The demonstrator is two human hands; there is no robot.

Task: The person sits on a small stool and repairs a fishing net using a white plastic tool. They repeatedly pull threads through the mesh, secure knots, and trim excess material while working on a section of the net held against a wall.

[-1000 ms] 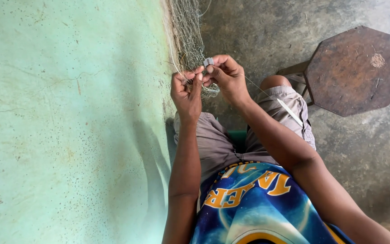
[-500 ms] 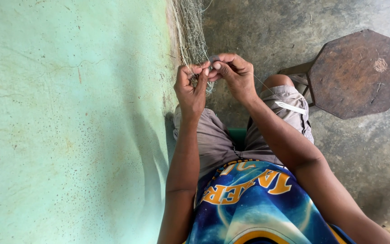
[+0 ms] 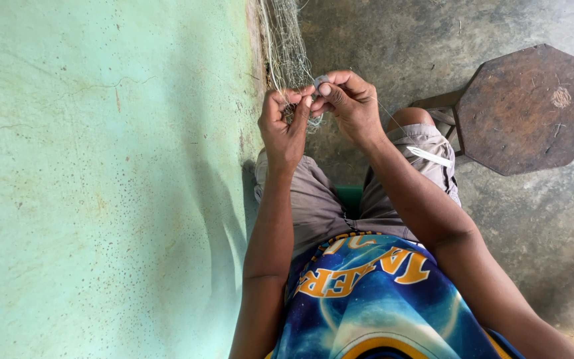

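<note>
Green plastered wall [image 3: 101,179] fills the left side, speckled and cracked; grey concrete floor [image 3: 533,226] on the right. Thin pale fishing net [image 3: 286,46] hangs along the wall edge and runs down into both hands. Left hand [image 3: 284,126] has its fingers pinched together on the net strands. Right hand [image 3: 350,103] has its fingers clamped on a small pale piece [image 3: 320,83], touching the net, right against the left fingertips. Octagonal brown wooden stool [image 3: 526,110] stands on the floor, just beside the right knee. Person sits in grey shorts [image 3: 313,199] and a blue shirt with orange lettering [image 3: 367,299]. No packages or signs visible.
</note>
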